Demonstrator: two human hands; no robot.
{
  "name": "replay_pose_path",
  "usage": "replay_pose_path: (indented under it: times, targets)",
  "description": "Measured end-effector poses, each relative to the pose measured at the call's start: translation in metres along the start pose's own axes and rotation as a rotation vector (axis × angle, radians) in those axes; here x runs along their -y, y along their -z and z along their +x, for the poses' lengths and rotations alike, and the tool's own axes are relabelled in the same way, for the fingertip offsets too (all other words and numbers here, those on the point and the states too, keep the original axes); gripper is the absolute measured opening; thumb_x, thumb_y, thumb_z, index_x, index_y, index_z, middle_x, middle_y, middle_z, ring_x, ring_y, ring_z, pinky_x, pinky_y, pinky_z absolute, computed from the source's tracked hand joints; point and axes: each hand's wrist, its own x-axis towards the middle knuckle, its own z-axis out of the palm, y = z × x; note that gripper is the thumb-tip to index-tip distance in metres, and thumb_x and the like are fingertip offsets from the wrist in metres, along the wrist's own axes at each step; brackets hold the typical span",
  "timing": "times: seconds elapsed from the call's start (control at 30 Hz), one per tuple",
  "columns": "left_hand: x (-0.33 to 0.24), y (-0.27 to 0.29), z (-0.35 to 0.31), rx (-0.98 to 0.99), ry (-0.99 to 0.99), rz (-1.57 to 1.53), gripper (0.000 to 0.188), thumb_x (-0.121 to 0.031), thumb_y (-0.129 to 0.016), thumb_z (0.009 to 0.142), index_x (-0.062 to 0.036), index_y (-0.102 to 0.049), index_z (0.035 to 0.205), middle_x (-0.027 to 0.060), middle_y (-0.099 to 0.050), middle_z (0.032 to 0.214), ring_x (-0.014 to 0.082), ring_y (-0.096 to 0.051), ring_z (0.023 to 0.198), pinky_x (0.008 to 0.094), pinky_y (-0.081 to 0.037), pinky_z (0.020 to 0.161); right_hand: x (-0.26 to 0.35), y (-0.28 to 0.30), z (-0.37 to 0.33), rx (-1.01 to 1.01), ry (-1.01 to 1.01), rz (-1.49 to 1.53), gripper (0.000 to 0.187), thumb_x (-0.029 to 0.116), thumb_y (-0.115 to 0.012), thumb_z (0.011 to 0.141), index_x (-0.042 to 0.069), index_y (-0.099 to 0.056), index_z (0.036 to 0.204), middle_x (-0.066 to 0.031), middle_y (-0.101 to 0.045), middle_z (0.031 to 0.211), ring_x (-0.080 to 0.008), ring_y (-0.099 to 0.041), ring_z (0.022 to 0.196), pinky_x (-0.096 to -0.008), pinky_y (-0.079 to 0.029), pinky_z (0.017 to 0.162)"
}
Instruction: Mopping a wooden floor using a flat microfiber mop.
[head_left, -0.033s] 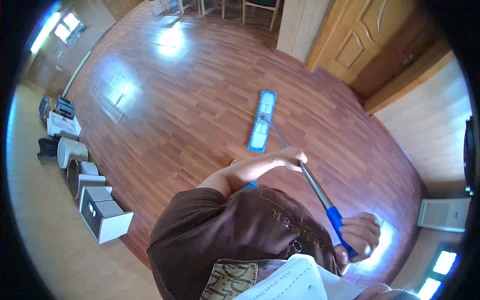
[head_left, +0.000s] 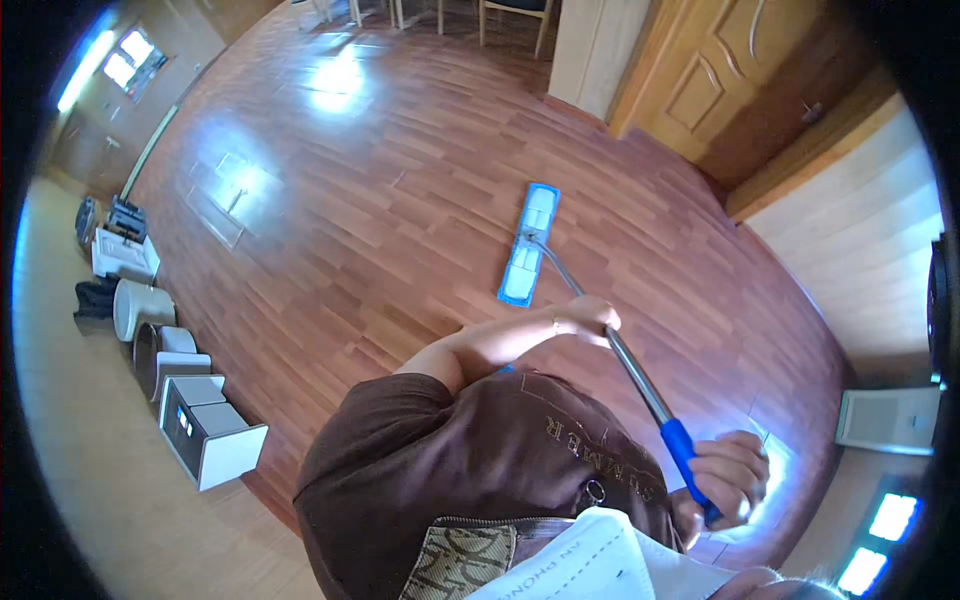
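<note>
A flat mop (head_left: 529, 240) with a blue-edged, pale rectangular head lies on the wood-look floor ahead of me. Its metal pole slants back toward my right side and ends in a blue grip. Midway along the pole, my left hand (head_left: 585, 318) is wrapped round the metal shaft, its arm crossing in front of my body. My right hand (head_left: 728, 480) closes round the blue grip near the handle's end. A small bit of something blue shows beside my shirt, mostly hidden.
Along the left wall stand a white-and-grey cabinet (head_left: 232, 455), a white round bin (head_left: 142, 308) and several other items. Chairs (head_left: 515, 15) are at the far end. A wooden door (head_left: 720, 90) is at the far right, and a white box-like unit (head_left: 886, 420) stands by the right wall.
Both hands and the mop handle have shifted slightly to the right. The mop head has moved a little to the right too. Both grips stay the same.
</note>
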Motion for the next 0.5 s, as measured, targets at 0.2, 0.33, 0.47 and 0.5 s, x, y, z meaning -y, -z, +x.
replay_pose_path:
  times: [0.2, 0.33, 0.47, 0.5]
  targets:
    - [-0.069, -0.055, 0.038, 0.214, -0.145, 0.13, 0.025, -0.033, -0.065, 0.071, -0.0111, -0.057, 0.06, 0.0122, -0.061, 0.064, 0.0347, -0.061, 0.063, 0.0456, -0.049, 0.059, 0.047, 0.077, -0.019, 0.095, 0.109, -0.255, 0.04, 0.043, -0.042, 0.095, 0.004, -0.052, 0.091, -0.0082, -0.056, 0.07, -0.023, -0.056, 0.061, -0.0411, -0.043, 0.056]
    - [-0.077, -0.062, 0.004, 0.301, -0.124, 0.086, 0.026, -0.038, -0.065, 0.072, -0.013, -0.061, 0.064, 0.0108, -0.064, 0.069, 0.0346, -0.062, 0.069, 0.0462, -0.05, 0.064, 0.066, 0.074, -0.03, 0.022, 0.185, -0.282, 0.043, 0.044, -0.038, 0.096, 0.004, -0.052, 0.096, -0.0077, -0.053, 0.069, -0.0225, -0.053, 0.059, -0.0413, -0.042, 0.058]
    - [-0.088, -0.04, -0.04, 0.204, -0.074, 0.065, 0.025, -0.037, -0.065, 0.071, -0.0127, -0.061, 0.063, 0.0106, -0.063, 0.067, 0.0346, -0.061, 0.067, 0.0459, -0.049, 0.063, 0.072, 0.063, -0.022, 0.025, 0.252, -0.207, 0.045, 0.046, -0.034, 0.096, 0.005, -0.052, 0.096, -0.0079, -0.053, 0.069, -0.0222, -0.053, 0.06, -0.0414, -0.042, 0.06]
    - [-0.084, -0.037, -0.054, 0.179, 0.005, 0.054, 0.025, -0.036, -0.065, 0.071, -0.0128, -0.061, 0.063, 0.0103, -0.063, 0.067, 0.0344, -0.061, 0.067, 0.046, -0.048, 0.062, 0.069, 0.053, -0.017, -0.007, 0.263, -0.159, 0.045, 0.047, -0.033, 0.096, 0.005, -0.052, 0.095, -0.0077, -0.053, 0.069, -0.0219, -0.052, 0.06, -0.0411, -0.042, 0.061]
